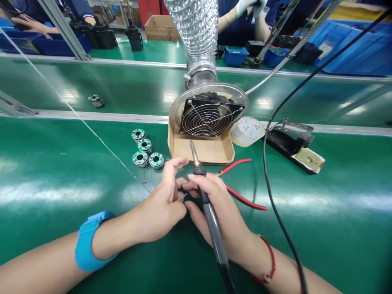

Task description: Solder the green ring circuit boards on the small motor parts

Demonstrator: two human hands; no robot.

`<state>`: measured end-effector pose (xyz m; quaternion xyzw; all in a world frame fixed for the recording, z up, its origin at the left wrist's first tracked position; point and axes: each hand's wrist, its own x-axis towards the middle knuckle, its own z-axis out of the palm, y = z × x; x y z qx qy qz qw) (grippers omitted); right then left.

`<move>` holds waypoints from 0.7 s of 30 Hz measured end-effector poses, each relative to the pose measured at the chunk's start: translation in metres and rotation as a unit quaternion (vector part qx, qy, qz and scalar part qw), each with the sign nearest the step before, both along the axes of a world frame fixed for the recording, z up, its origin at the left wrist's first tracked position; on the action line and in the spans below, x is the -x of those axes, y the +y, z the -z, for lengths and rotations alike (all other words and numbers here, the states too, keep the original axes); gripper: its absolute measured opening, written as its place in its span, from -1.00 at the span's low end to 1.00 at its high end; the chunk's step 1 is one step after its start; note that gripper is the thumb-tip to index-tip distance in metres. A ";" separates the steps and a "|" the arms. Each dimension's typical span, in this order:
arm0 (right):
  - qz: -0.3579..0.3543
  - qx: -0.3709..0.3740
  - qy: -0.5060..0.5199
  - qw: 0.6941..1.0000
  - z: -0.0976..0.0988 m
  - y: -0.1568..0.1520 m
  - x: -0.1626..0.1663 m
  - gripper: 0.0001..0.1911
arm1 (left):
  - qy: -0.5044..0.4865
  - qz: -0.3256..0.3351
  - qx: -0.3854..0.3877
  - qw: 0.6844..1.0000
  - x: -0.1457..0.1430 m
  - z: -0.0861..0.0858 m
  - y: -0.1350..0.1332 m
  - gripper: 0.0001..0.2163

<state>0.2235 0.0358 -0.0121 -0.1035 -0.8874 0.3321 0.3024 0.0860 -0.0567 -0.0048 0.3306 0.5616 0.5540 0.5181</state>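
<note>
My right hand [220, 204] is closed round the dark handle of a soldering iron [211, 220], whose metal tip points up and away from me. Close beside it, my left hand [168, 204] has its fingers curled on a thin solder wire [104, 143]. That wire comes down from the upper left, and a short end shows between the two hands. Red-handled pliers [245, 199] lie on the bench just past my right hand, their head partly hidden. Several small round motor stators with green circuit boards [156, 160] stand to the left of the iron's tip.
A fume extractor fan [206, 118] on a silver duct [199, 32] sits over a shallow cardboard box [202, 150]. A tape roll [248, 130] and a black soldering stand [294, 143] are at right. A black cable [269, 188] crosses the right side. Co-workers are across the bench.
</note>
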 end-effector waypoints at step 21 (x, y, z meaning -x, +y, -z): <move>0.177 0.119 0.045 0.976 0.000 0.010 -0.063 -0.80 | 0.477 0.071 0.002 0.876 0.025 0.002 0.004 -0.83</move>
